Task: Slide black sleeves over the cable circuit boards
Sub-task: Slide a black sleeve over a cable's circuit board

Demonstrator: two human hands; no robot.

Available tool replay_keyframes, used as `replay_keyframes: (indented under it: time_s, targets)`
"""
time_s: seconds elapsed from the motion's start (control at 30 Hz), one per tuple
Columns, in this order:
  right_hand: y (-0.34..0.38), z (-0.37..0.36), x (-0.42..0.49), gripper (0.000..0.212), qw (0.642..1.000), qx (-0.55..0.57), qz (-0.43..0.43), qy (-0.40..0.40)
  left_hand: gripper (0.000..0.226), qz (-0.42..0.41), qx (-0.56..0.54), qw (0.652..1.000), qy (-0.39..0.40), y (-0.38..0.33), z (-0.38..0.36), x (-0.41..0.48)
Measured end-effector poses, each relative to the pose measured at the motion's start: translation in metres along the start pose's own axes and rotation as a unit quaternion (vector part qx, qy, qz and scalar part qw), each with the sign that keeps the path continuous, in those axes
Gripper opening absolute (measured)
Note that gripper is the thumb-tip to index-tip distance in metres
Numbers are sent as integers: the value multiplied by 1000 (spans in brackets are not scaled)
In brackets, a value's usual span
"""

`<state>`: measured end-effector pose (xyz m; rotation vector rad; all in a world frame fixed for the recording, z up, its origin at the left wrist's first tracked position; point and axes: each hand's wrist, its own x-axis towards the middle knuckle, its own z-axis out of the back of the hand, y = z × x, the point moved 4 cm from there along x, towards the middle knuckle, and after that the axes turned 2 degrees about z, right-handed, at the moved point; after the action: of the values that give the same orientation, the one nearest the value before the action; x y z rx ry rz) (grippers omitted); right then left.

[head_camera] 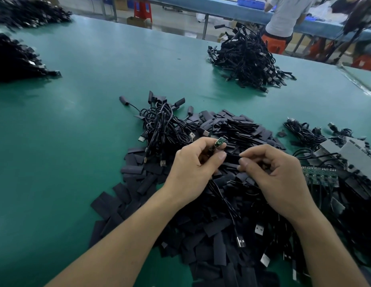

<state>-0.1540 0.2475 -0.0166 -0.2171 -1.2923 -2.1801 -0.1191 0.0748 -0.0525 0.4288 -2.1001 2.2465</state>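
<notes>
Head view, frame centre. Left hand [192, 168] pinches the cable circuit board [219, 142], green end up. Right hand [277, 172] pinches a black sleeve [232, 157] just beside it, over the sleeve pile [242, 129]. Step judged: alignment. Next: open the sleeve mouth and thread it over the board tip.

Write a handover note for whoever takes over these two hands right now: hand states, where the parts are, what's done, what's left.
Left hand: holds a cable's bare green circuit board, with the board end sticking up past the fingertips.
Right hand: appears to pinch one black sleeve beside the board, not yet on it.
Loose sleeves: piled under and beyond both hands.
Done: sleeved cables heaped ahead-left of the hands.
Left: slide this sleeve over the board, then work through the unsleeved cables at right.
</notes>
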Motion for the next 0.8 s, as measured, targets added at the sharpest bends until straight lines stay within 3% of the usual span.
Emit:
replay_keyframes:
  time_s: [0.27, 0.5, 0.8]
  targets:
    - [0, -8, -1, 27, 999, 31, 4, 19, 16, 19, -6, 1000, 2, 5, 2, 4]
    - [7, -14, -1, 34, 987, -130, 90, 23, 18, 41, -69, 996, 36, 9, -3, 5]
    - [3, -13, -1, 35, 974, -194, 113, 14, 15, 52, -92, 994, 25, 8, -2, 6]
